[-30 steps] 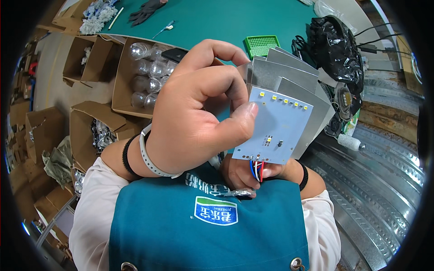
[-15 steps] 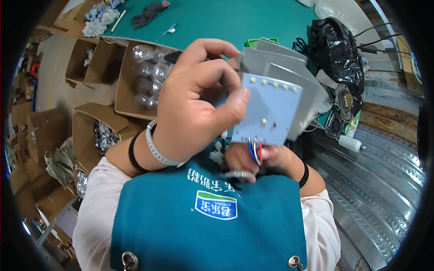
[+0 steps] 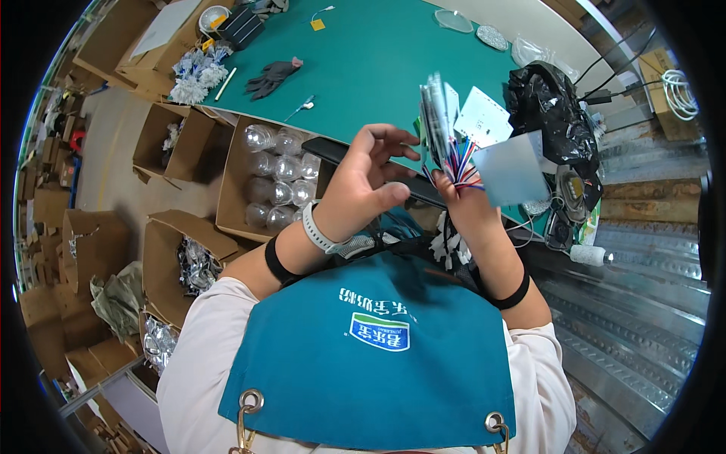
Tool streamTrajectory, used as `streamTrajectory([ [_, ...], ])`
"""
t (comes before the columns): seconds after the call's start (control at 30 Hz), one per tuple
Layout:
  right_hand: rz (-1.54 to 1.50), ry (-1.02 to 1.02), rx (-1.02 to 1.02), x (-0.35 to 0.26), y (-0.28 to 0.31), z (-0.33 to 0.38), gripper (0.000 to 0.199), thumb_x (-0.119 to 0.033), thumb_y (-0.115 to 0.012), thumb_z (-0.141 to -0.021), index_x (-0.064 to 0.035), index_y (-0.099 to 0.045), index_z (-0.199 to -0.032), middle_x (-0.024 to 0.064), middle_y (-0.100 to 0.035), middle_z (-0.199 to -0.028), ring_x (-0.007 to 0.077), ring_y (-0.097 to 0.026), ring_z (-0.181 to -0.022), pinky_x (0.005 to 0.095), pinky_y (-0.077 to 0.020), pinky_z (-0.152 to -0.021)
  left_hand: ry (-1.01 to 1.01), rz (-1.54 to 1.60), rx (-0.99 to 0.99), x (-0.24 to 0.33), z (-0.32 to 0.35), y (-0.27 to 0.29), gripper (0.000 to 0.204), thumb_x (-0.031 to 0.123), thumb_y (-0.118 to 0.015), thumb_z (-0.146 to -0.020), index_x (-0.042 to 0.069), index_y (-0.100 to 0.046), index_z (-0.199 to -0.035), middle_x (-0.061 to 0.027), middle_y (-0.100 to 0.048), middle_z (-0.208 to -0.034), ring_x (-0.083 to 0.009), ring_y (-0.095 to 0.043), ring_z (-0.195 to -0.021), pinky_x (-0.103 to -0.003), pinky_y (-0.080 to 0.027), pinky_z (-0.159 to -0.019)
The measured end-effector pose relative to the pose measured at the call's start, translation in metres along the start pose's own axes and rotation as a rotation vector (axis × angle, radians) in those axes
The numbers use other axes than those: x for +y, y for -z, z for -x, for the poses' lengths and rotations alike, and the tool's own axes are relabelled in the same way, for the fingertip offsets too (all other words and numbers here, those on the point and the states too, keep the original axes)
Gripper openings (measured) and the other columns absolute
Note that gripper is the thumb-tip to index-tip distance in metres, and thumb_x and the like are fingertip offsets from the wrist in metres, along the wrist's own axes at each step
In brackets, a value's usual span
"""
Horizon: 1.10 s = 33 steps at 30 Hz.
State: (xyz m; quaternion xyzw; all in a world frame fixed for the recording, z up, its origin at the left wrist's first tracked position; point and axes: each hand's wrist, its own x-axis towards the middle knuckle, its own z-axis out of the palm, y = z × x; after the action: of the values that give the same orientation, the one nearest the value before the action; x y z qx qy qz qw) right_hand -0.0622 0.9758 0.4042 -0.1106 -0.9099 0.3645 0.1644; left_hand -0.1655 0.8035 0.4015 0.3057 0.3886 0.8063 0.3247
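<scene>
My right hand (image 3: 470, 206) grips the coloured wires (image 3: 463, 165) of a bundle of thin square LED boards (image 3: 513, 172). The boards fan out above the fist, several stacked on edge and others splayed to the right. Just left of the bundle, my left hand (image 3: 370, 178) is open and holds nothing, its fingers curved and thumb apart. It does not touch the boards. Part of something green (image 3: 420, 130) shows between the left fingertips and the boards.
A green-topped table (image 3: 363, 72) bears a dark glove (image 3: 274, 77) and a black plastic bag (image 3: 550, 113). To the left stand a carton (image 3: 231, 181) of clear bulbs (image 3: 286, 168) and other cardboard boxes (image 3: 162, 234). Corrugated metal sheets (image 3: 628, 303) lie at right.
My left hand has let go of the LED board it pinched and moved away from it. My right hand has risen with the bundle of boards. The view has shifted, showing more table.
</scene>
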Motion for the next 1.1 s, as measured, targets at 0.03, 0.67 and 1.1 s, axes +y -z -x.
streamTrajectory([
  [0.03, 0.099, 0.033, 0.006, -0.006, 0.0, 0.003, 0.022, -0.019, -0.064, -0.086, -0.0002, -0.063, -0.098, 0.0161, -0.065, -0.081, 0.0285, -0.063, -0.071, 0.0407, -0.048, -0.063, -0.031, -0.085, 0.039, -0.001, 0.0, -0.002, 0.073, 0.034, -0.077, -0.081, 0.0, -0.035, -0.13, -0.014, -0.044, -0.131, -0.0207, -0.049, -0.119, -0.039, -0.041, -0.103],
  [0.67, 0.209, 0.302, -0.169, -0.075, 0.017, 0.042, 0.042, -0.013, -0.078, -0.07, 0.0001, -0.061, -0.106, 0.0156, -0.064, -0.086, 0.0364, -0.06, -0.076, 0.0416, -0.0468, -0.067, 0.319, 0.191, 0.123, 0.043, 0.021, -0.002, 0.063, 0.04, -0.061, -0.092, 0.001, -0.039, -0.138, -0.012, -0.055, -0.127, -0.019, -0.056, -0.116, -0.034, -0.046, -0.097],
  [1.1, 0.126, 0.366, -0.135, -0.07, 0.013, 0.045, 0.043, -0.029, -0.084, -0.066, -0.004, -0.067, -0.096, 0.0102, -0.068, -0.09, 0.0293, -0.065, -0.077, 0.0366, -0.0501, -0.071, 0.247, 0.25, 0.179, 0.037, 0.022, -0.004, 0.043, 0.025, -0.056, -0.094, -0.001, -0.05, -0.128, -0.0098, -0.06, -0.119, -0.0155, -0.058, -0.107, -0.03, -0.046, -0.094],
])
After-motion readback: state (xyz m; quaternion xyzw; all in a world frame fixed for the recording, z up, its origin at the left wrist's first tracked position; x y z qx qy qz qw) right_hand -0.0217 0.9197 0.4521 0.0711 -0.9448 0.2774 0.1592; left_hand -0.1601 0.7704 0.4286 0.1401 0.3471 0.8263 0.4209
